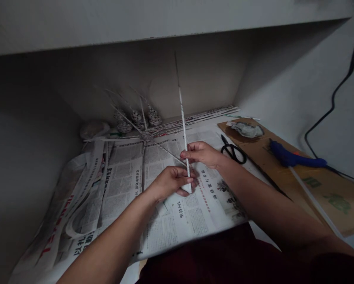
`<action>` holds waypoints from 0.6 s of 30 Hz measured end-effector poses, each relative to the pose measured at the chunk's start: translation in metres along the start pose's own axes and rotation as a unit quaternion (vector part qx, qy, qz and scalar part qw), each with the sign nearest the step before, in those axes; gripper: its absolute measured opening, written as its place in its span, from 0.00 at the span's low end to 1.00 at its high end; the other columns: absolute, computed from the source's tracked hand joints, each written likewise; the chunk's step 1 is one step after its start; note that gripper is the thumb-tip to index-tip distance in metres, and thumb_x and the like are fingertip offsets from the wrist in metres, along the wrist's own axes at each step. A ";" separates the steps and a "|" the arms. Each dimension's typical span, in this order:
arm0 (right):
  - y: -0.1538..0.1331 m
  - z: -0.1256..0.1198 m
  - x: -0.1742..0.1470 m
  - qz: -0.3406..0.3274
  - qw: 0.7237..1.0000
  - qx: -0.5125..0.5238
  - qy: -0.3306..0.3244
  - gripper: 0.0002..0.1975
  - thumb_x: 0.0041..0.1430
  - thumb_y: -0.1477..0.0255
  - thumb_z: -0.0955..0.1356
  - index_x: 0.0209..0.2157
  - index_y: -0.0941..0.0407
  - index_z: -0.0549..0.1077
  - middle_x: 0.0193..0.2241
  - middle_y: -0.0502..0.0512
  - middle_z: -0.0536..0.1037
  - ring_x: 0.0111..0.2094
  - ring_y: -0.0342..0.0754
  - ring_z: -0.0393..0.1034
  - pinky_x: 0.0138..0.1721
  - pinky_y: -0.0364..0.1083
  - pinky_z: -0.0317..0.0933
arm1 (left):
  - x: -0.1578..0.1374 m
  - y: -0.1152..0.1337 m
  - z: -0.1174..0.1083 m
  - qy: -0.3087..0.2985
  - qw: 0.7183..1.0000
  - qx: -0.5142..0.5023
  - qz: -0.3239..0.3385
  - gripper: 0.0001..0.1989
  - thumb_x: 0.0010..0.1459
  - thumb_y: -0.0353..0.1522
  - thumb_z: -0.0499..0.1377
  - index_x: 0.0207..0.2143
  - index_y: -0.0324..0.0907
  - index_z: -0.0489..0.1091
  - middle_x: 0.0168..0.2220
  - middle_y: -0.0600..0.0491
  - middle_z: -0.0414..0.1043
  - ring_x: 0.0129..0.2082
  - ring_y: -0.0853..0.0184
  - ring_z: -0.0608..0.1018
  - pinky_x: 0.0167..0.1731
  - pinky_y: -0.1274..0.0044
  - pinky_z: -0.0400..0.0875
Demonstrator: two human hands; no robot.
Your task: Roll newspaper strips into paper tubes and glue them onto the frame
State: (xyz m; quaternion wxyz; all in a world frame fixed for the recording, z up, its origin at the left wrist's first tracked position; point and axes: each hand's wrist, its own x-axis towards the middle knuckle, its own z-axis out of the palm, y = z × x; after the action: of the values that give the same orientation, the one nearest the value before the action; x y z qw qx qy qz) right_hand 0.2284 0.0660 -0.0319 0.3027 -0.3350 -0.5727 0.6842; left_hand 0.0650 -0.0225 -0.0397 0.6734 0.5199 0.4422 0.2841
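A white rolled-paper tube [183, 118] stands nearly upright between my hands, with a thin dark rod [176, 69] sticking out of its top. My left hand [172, 179] is closed around the wider lower end. Just above it, my right hand [203, 154] pinches the tube between thumb and fingers. Several paper sticks cross at a hub [146, 136] on the newspaper [165, 221] beyond my hands. One of those sticks reaches down to my fingers; whether it is held too, I cannot tell.
Black-handled scissors [233, 152] lie to the right. On cardboard [321, 201] rest a blue glue gun [295, 157] and a crumpled grey lump [248, 129]. Behind are loose paper sticks [206, 114] and small woven pieces [139, 118]. Paper strips [90, 197] lie left. A ledge [165, 19] overhangs.
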 end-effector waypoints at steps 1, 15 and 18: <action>0.000 0.000 0.000 -0.005 1.000 -0.004 0.005 0.12 0.46 0.65 0.74 0.28 0.60 0.75 0.28 0.53 0.76 0.29 0.40 0.69 0.31 0.40 0.64 | 0.000 0.000 0.000 0.001 1.000 0.000 0.000 0.15 0.50 0.36 0.62 0.40 0.38 0.73 0.35 0.46 0.75 0.33 0.64 0.77 0.29 0.73 0.74; -0.003 -0.004 -0.001 0.002 0.997 0.030 -0.073 0.14 0.50 0.63 0.71 0.34 0.60 0.76 0.35 0.57 0.77 0.36 0.43 0.71 0.36 0.42 0.66 | 0.001 -0.001 -0.003 0.001 1.000 0.003 0.003 0.14 0.51 0.36 0.62 0.40 0.38 0.73 0.35 0.45 0.75 0.32 0.66 0.77 0.28 0.74 0.74; -0.003 -0.004 0.000 -0.005 1.000 0.022 -0.005 0.13 0.46 0.65 0.74 0.27 0.60 0.74 0.28 0.53 0.77 0.30 0.41 0.70 0.32 0.40 0.65 | 0.002 -0.001 -0.002 0.001 1.000 -0.001 -0.002 0.15 0.50 0.36 0.62 0.40 0.38 0.73 0.36 0.45 0.75 0.32 0.65 0.77 0.28 0.74 0.74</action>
State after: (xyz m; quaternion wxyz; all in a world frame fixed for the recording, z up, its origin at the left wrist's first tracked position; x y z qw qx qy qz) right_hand 0.2316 0.0683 -0.0293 0.3107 -0.3219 -0.5610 0.6965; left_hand 0.0637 -0.0204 -0.0416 0.6739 0.5185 0.4435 0.2835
